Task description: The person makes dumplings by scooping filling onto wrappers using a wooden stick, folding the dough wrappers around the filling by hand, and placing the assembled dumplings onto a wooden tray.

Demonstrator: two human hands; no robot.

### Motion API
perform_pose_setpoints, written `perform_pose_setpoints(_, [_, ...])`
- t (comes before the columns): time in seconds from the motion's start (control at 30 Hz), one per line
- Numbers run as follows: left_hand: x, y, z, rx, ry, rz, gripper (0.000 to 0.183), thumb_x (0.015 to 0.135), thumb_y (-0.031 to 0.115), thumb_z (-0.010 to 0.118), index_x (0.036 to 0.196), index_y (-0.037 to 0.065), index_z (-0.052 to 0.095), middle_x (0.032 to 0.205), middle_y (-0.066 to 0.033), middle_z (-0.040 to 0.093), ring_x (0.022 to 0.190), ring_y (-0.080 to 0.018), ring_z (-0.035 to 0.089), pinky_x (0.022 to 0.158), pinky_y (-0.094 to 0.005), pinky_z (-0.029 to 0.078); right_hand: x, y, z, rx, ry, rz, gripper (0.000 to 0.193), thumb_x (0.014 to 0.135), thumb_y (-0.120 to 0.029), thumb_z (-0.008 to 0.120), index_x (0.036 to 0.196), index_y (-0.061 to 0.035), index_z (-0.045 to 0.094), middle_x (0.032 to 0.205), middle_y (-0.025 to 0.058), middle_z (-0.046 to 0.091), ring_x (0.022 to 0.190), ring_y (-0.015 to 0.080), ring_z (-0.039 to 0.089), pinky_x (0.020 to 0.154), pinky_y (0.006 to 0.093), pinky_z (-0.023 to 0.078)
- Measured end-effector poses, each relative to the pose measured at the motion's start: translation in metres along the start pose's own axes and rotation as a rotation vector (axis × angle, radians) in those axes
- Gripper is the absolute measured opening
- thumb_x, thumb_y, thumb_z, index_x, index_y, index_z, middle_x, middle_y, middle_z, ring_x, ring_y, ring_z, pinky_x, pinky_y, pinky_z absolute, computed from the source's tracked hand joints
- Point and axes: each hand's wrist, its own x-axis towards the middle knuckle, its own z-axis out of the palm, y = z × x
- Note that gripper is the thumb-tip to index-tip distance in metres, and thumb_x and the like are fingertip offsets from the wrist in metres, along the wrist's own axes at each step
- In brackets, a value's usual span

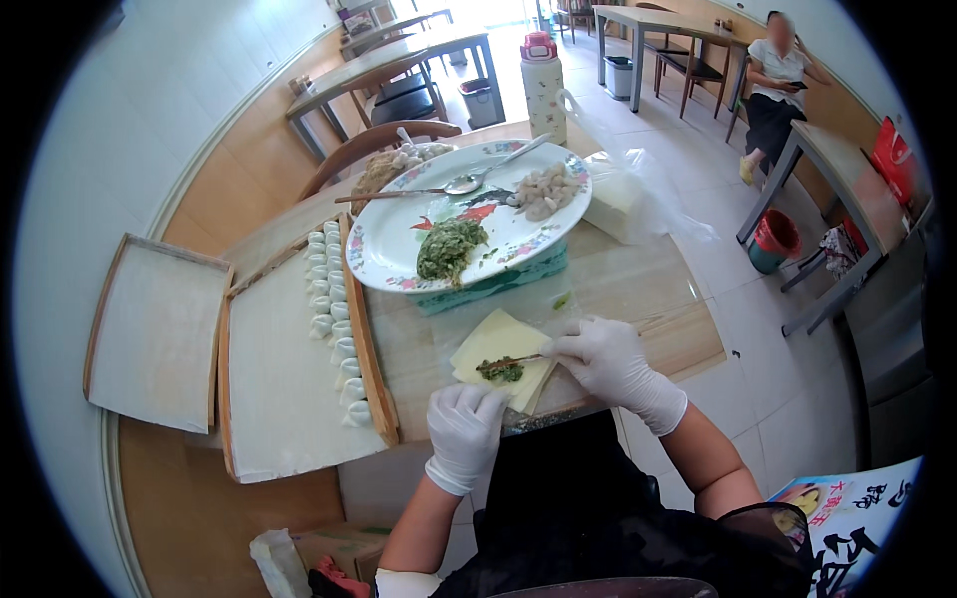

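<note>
A stack of square yellow wonton wrappers (485,339) lies at the table's front edge, with a dab of green filling (501,371) on the top one. My right hand (610,364), in a white glove, is closed around a thin brown stick (524,358) whose tip touches that filling. My left hand (465,427), also gloved, has its fingers curled together at the wrappers' near left corner, seemingly pinching it. Just beyond, a large flowered plate (389,234) carries a mound of green filling (451,249), peeled shrimp (547,191), a spoon (466,183) and a brown-handled utensil (391,194).
The plate rests on a green box (498,284). At left, a wood-edged tray (279,379) holds folded wontons (342,344) along its right side; another tray (159,329) adjoins it. A bottle (542,90) and plastic bag (638,189) stand behind. A seated person (780,75) is far right.
</note>
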Motion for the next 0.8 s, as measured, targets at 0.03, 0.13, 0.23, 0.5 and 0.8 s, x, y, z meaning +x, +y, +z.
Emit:
perform_pose_setpoints(0.03, [0.005,0.001,-0.003,-0.002,0.0,0.004,0.023,0.074,0.007,0.071,0.097,0.011,0.069,0.088,-0.0028,0.061,0.084,-0.026,0.058,0.076,-0.0398,0.045,-0.001,0.002,-0.001,-0.001,0.003,0.003,0.011,0.083,-0.02,0.069,0.093,-0.0196,0.075,0.092,-0.0005,0.069,0.085,0.0247,0.067,0.072,0.0382,0.055])
perform_pose_setpoints(0.13, [0.021,-0.001,-0.008,-0.064,0.003,-0.099,0.018,0.071,0.01,0.08,0.085,0.012,0.069,0.088,-0.0047,0.058,0.084,-0.0274,0.054,0.077,-0.0403,0.043,-0.005,0.009,-0.005,0.068,0.09,0.013,0.012,0.084,-0.02,0.069,0.094,-0.0204,0.075,0.094,-0.0001,0.07,0.087,0.0252,0.067,0.073,0.0384,0.055])
perform_pose_setpoints(0.23, [0.031,-0.009,-0.012,-0.246,-0.03,-0.219,0.016,0.069,0.012,0.082,0.078,0.01,0.069,0.091,-0.0078,0.058,0.089,-0.0293,0.055,0.078,-0.0413,0.044,-0.005,0.007,-0.011,0.102,0.049,0.105,0.014,0.084,-0.02,0.069,0.096,-0.0202,0.075,0.096,0.0008,0.071,0.088,0.0255,0.068,0.073,0.0382,0.055])
perform_pose_setpoints(0.5, [0.025,-0.009,-0.01,-0.255,-0.127,-0.142,0.012,0.074,0.012,0.078,0.079,0.009,0.067,0.087,-0.0057,0.064,0.082,-0.0296,0.061,0.072,-0.041,0.046,-0.013,0.007,-0.017,0.043,0.024,0.122,0.017,0.08,-0.017,0.07,0.096,-0.0214,0.077,0.083,0.0045,0.065,0.079,0.0275,0.066,0.067,0.0392,0.053])
perform_pose_setpoints(0.8, [0.004,-0.005,0.003,-0.181,-0.058,-0.103,0.012,0.077,0.011,0.074,0.086,0.009,0.066,0.092,-0.0059,0.067,0.084,-0.0294,0.062,0.072,-0.0403,0.048,-0.014,0.003,-0.011,-0.049,0.125,0.07,0.02,0.077,-0.013,0.069,0.095,-0.0208,0.076,0.081,0.0026,0.065,0.077,0.0249,0.065,0.064,0.0385,0.052])
